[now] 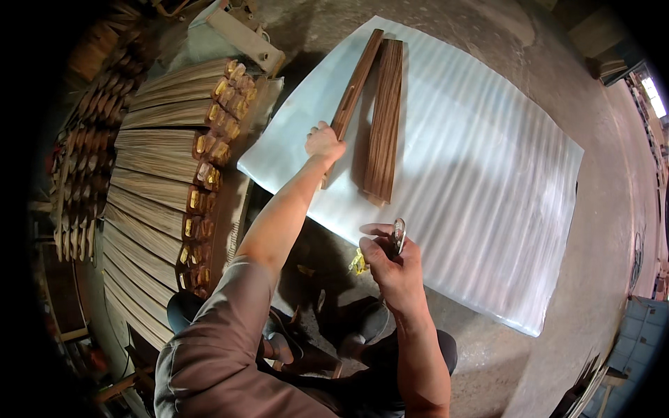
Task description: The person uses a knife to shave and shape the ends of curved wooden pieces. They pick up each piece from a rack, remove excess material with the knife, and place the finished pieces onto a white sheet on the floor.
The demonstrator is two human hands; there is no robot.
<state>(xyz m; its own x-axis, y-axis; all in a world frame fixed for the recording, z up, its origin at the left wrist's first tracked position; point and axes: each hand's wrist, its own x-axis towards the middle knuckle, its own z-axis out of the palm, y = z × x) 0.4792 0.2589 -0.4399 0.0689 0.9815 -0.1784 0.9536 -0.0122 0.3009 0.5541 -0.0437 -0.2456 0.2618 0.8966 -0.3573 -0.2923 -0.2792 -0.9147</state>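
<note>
My left hand (325, 142) is closed around the lower part of a long, narrow brown wooden strip (357, 78). A small slot shows in its face. Beside it, a wider dark-grained wooden board (385, 125) lies on a white foam sheet (481, 160); the two pieces nearly meet at their far ends and spread apart toward me. Off the sheet's near edge, my right hand (397, 272) is curled around a small shiny metal tool (398, 235) with a rounded end; its kind is hidden by the fingers. A crumpled yellow scrap (358, 262) shows next to that hand.
Stacked wooden strips (157, 181) with yellow-marked ends fill the left side. More shaped wood pieces (87, 160) stand behind them. A pale metal machine part (240, 35) is at the far left. Blue-grey crates (637, 327) stand at the right, and the concrete floor (592, 209) surrounds the sheet.
</note>
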